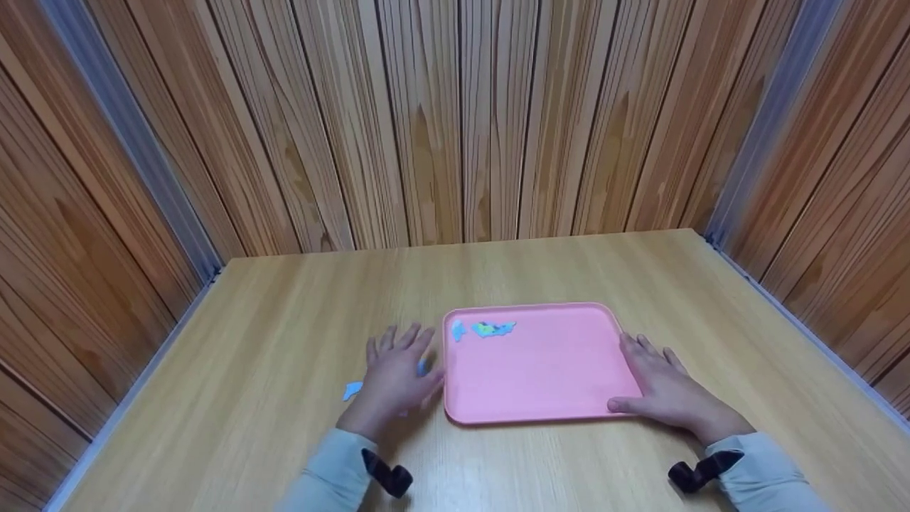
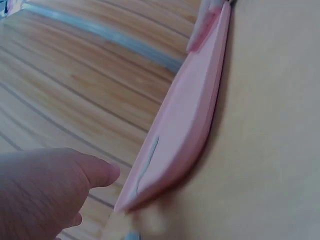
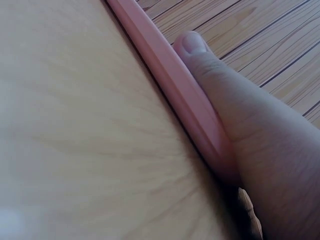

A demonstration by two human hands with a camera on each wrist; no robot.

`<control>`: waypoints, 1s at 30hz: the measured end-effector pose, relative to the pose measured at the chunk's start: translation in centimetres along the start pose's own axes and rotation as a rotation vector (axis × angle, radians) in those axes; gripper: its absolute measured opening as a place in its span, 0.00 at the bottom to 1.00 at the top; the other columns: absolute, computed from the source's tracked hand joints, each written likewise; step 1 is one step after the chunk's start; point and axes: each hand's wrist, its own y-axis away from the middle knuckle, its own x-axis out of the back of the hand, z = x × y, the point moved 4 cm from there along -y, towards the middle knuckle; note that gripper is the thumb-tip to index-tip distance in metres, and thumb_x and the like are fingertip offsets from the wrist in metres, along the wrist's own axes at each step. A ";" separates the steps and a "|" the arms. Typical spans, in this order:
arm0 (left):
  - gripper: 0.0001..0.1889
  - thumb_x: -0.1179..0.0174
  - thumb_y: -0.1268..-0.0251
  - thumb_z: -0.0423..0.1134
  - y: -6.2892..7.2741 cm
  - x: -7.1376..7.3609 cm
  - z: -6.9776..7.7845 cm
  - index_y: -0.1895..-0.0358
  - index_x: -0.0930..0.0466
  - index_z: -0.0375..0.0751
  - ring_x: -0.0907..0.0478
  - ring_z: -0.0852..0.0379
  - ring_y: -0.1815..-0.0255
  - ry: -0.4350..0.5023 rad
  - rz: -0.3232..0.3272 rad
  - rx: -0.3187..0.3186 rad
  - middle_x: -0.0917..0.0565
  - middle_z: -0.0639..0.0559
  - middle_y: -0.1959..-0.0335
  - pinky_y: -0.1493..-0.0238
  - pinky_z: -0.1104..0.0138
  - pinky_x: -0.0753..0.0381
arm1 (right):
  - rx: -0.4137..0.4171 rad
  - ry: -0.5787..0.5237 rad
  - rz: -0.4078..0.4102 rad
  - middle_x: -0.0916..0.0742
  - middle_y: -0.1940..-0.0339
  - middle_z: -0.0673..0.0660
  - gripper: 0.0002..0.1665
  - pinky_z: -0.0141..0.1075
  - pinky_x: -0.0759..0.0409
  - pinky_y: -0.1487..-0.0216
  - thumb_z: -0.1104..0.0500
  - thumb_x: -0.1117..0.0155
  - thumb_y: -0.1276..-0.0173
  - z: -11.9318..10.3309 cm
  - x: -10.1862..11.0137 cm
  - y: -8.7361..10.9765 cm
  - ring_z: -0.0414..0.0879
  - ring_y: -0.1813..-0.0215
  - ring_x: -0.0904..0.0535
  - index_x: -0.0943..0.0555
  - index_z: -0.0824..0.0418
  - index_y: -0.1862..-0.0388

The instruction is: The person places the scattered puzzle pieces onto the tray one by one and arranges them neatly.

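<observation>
My left hand (image 1: 393,378) is low over the table (image 1: 284,320), just left of the pink rectangular tray (image 1: 547,370), its fingers spread and relaxed and, so far as I can see, gripping nothing. A small blue piece (image 1: 422,368) shows in the gap between my thumb and forefinger; the hand hides the rest of it, so I cannot tell whether I touch it. A flat light-blue piece (image 1: 352,390) lies on the table just beyond the outer side of that hand, slanting away from me toward the right.

My right hand (image 1: 665,392) rests against the tray's near right corner, fingers extended along the right edge and thumb lying straight over the near rim, not curled round it.

The relation that I judge counts most is sideways: both loose pieces lie with my left hand, the nearer one, and the tray's left wall stands just to the right of that thumb. The tray's long axis runs left to right. In its far left corner sits a narrow pale-blue piece (image 1: 458,330), longer from near to far; just right of it, a blue-and-yellow piece (image 1: 493,329) stretches along the far rim.
</observation>
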 end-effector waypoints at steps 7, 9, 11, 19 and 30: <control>0.39 0.36 0.33 0.55 0.8 0.7 -4.2 0.21 0.40 0.55 0.54 0.33 0.19 0.037 0.057 0.026 0.40 0.45 0.20 0.26 0.34 0.66 | 0.033 0.003 0.028 0.43 0.19 0.71 0.67 0.68 0.62 0.26 0.31 0.34 0.39 -0.1 0.1 0.1 0.70 0.19 0.55 0.50 0.74 0.20; 0.40 0.35 0.34 0.55 0.9 0.8 -5.0 0.21 0.40 0.54 0.53 0.33 0.20 0.042 0.070 0.030 0.39 0.45 0.20 0.26 0.33 0.66 | 0.035 0.005 0.027 0.43 0.19 0.71 0.67 0.68 0.63 0.26 0.31 0.34 0.39 -0.1 0.1 0.1 0.71 0.20 0.55 0.50 0.74 0.20; 0.40 0.35 0.35 0.55 0.9 0.8 -5.6 0.21 0.39 0.54 0.52 0.33 0.20 0.056 0.072 0.034 0.39 0.44 0.21 0.26 0.34 0.66 | 0.038 0.008 0.028 0.43 0.20 0.71 0.67 0.68 0.63 0.26 0.32 0.34 0.39 0.0 0.2 0.2 0.71 0.20 0.55 0.50 0.74 0.21; 0.39 0.34 0.40 0.60 1.0 0.0 -5.2 0.26 0.30 0.50 0.44 0.34 0.25 0.042 0.079 0.007 0.31 0.43 0.27 0.27 0.32 0.62 | 0.037 0.009 0.026 0.42 0.20 0.72 0.66 0.68 0.62 0.27 0.32 0.34 0.38 0.0 0.2 0.4 0.71 0.20 0.55 0.50 0.74 0.21; 0.28 0.29 0.44 0.59 0.9 -0.7 -4.3 0.42 0.16 0.51 0.38 0.43 0.39 0.035 0.089 -0.005 0.23 0.52 0.49 0.29 0.42 0.51 | 0.039 -0.017 0.016 0.43 0.19 0.71 0.65 0.68 0.63 0.26 0.33 0.34 0.38 -0.1 0.0 0.3 0.71 0.20 0.56 0.50 0.73 0.20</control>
